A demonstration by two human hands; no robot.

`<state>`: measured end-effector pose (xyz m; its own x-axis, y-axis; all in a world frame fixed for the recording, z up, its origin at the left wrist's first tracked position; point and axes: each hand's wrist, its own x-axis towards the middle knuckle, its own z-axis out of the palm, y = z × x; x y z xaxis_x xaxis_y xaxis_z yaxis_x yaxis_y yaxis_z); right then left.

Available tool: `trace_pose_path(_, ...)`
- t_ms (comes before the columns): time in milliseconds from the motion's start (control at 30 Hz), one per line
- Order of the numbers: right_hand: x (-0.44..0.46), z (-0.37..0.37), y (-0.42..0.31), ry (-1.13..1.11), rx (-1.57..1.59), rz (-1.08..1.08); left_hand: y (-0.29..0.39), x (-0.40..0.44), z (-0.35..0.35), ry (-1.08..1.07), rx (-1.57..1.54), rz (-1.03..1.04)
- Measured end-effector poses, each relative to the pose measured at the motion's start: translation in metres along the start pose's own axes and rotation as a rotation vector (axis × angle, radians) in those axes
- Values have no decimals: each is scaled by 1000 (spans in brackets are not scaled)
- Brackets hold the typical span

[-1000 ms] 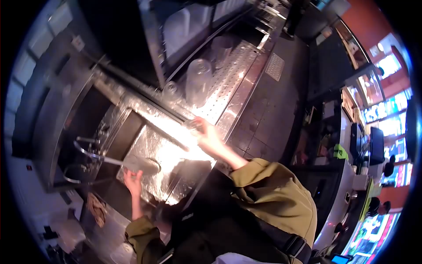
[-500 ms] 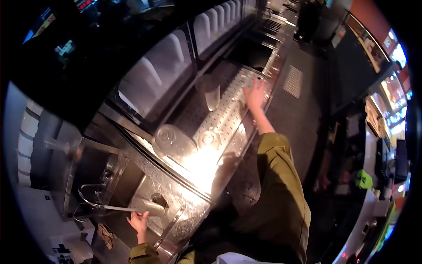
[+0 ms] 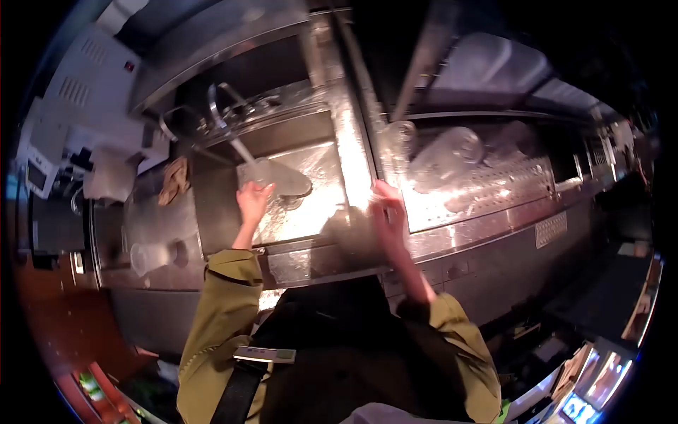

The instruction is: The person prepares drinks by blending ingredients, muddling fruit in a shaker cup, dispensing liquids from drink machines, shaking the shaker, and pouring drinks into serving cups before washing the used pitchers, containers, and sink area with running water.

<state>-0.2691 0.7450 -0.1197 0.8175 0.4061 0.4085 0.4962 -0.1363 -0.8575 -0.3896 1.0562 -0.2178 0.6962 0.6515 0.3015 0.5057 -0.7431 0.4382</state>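
Observation:
In the sink (image 3: 300, 227), my left hand (image 3: 252, 201) has its fingers closed round the near end of a clear container (image 3: 282, 177), which lies tilted on its side. A pale stream from the curved faucet (image 3: 214, 106) reaches the container. My right hand (image 3: 388, 212) is over the metal divider at the sink's right edge, with curled fingers; glare and blur hide what they hold, if anything. Beyond it, clear containers (image 3: 459, 147) lie on the perforated drainboard (image 3: 487, 185).
A crumpled brown cloth (image 3: 174, 180) lies left of the sink. A clear cup (image 3: 150, 258) is on the left counter (image 3: 159, 222), below a whitish container (image 3: 111, 177). A white machine (image 3: 92, 88) stands at the upper left.
My view has swung left. My right hand, spread over the far drainboard half a second ago, is back beside the sink with curled fingers. My left hand still holds the container under the faucet.

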Motion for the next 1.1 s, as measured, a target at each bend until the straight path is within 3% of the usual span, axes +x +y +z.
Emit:
trace_pose_path(33, 15, 43, -22, -186, 355, 553, 1, -1, -7, -10, -30, -8)
trace_pose_path(67, 10, 121, 35, -76, 268, 423, 2, 0, -19, -5, -67, -17)
trace_pose_path(100, 12, 171, 56, -85, 362, 695, 3, 1, -31, 0, -107, -22)
trace_pose_path(133, 2, 219, 93, -161, 671, 948, 4, 2, -41, -43, -154, -11)
trace_pose_path(200, -6, 249, 89, -109, 986, 1185, -4, 2, -57, -140, -245, 19)
trace_pose_path(267, -12, 263, 79, -61, 1071, 1223, -16, 3, -61, -209, -148, 143)
trace_pose_path(367, -16, 275, 71, -15, 1081, 1226, -34, 2, -52, -287, -156, 281)
trace_pose_path(433, -15, 280, 69, 18, 1090, 1227, -43, 7, -52, -436, -298, 225)
trace_pose_path(567, -17, 294, 55, 37, 1128, 1227, -87, -8, -53, -360, -365, 193)
trace_pose_path(700, -24, 304, 50, 24, 1042, 1219, -89, -11, -70, -284, -406, 171)
trace_pose_path(767, -26, 287, 52, -17, 790, 1182, -70, 2, -74, -272, -376, 274)
trace_pose_path(833, -22, 239, 44, -40, 305, 1119, -64, 14, -55, -411, -381, 284)
trace_pose_path(900, -20, 180, 23, 118, -102, 1032, -54, 24, -47, -316, -484, 432)
trace_pose_path(933, -25, 155, 24, 352, -242, 888, -65, 27, -37, -268, -451, 446)
trace_pose_path(967, -2, 104, -43, 424, -205, 900, -78, 26, -28, -216, -409, 455)
trace_pose_path(1000, -24, 75, 12, 694, -261, 606, -87, 22, -21, -293, -685, 144)
trace_pose_path(1033, 5, 34, -54, 782, -236, 678, -86, 18, -21, -372, -940, -191)
trace_pose_path(1100, -9, -37, 8, 910, -754, 282, -93, 11, -19, -299, -1009, -162)
